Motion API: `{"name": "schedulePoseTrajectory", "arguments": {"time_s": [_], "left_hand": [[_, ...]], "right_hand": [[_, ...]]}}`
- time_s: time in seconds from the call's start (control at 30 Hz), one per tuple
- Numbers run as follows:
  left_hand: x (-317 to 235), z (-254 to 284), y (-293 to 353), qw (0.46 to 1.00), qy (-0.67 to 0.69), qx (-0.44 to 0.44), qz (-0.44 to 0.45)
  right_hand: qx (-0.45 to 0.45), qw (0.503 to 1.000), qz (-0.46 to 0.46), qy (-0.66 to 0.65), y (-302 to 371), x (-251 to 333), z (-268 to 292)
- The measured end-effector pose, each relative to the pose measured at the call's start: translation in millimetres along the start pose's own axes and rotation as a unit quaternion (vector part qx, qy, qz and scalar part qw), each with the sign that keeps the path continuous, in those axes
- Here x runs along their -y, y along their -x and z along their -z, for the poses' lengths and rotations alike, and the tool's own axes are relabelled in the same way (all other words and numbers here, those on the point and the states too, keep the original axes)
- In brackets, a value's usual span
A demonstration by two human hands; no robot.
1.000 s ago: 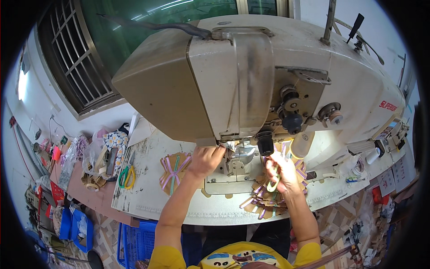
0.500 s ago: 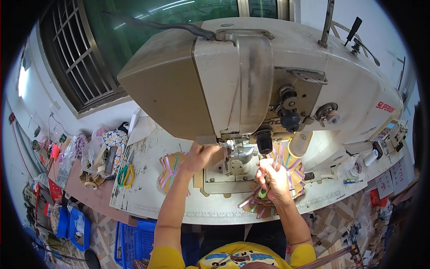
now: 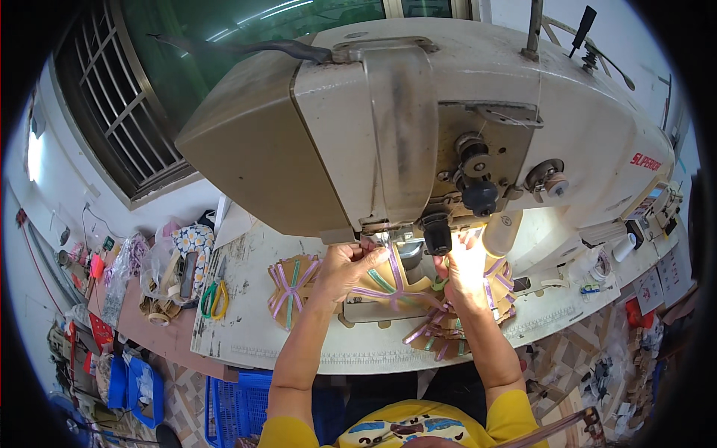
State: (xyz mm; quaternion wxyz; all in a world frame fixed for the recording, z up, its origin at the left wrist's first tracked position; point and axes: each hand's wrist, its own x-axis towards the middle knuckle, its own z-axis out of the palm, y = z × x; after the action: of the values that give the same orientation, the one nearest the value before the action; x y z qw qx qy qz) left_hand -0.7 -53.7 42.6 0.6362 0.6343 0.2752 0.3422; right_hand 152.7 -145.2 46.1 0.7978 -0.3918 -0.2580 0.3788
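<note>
A tan fabric piece (image 3: 396,280) with crossing purple and green strips lies under the head of a large sewing machine (image 3: 403,134). My left hand (image 3: 342,270) pinches its left side close to the needle area. My right hand (image 3: 467,275) is closed at the piece's right side, brightly lit. Green-handled scissors (image 3: 439,284) show partly at its fingers; their blades are hidden. Beneath my right wrist sits a pile of similar tan pieces (image 3: 435,337). Left of my left hand, another stack of striped tan pieces (image 3: 290,287) rests on the white table (image 3: 246,340).
Scissors with green and yellow handles (image 3: 215,297) lie at the table's left. Beyond them a pinkish side table (image 3: 142,313) carries bags and a flowered cloth (image 3: 196,250). Blue baskets (image 3: 239,403) stand below. A white thread spool (image 3: 626,241) is at the far right.
A striped tan piece has come under the machine head, with my left hand pinching it. My right hand has moved up and forward to its right side. The view has shifted slightly.
</note>
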Motion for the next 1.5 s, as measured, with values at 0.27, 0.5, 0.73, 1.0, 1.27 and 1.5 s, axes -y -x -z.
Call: {"name": "schedulePoseTrajectory", "arguments": {"time_s": [0.27,0.5,0.73,1.0,1.27,1.5], "left_hand": [[-13.1,1.1,-3.4,0.999,0.009,0.007,0.037],[-27.8,0.3,-2.6,0.999,-0.003,0.007,0.035],[29.5,0.3,41.2,0.977,0.202,0.019,0.058],[11.2,-22.2,53.4,0.987,0.158,-0.021,0.012],[14.9,-18.3,30.5,0.985,0.174,-0.021,0.006],[14.1,-15.0,13.0,0.982,0.177,-0.055,0.022]], "right_hand": [[-0.005,0.999,0.021,0.037,-2.9,-6.7,3.3],[0.023,0.995,-0.012,0.100,0.3,-5.3,7.7],[0.150,0.980,-0.043,0.123,55.4,-32.1,15.3],[0.189,0.898,0.215,0.333,78.1,-20.1,17.9],[0.149,0.929,0.164,0.298,58.6,-15.6,13.2],[0.142,0.939,0.129,0.287,36.1,-7.0,2.2]]}}
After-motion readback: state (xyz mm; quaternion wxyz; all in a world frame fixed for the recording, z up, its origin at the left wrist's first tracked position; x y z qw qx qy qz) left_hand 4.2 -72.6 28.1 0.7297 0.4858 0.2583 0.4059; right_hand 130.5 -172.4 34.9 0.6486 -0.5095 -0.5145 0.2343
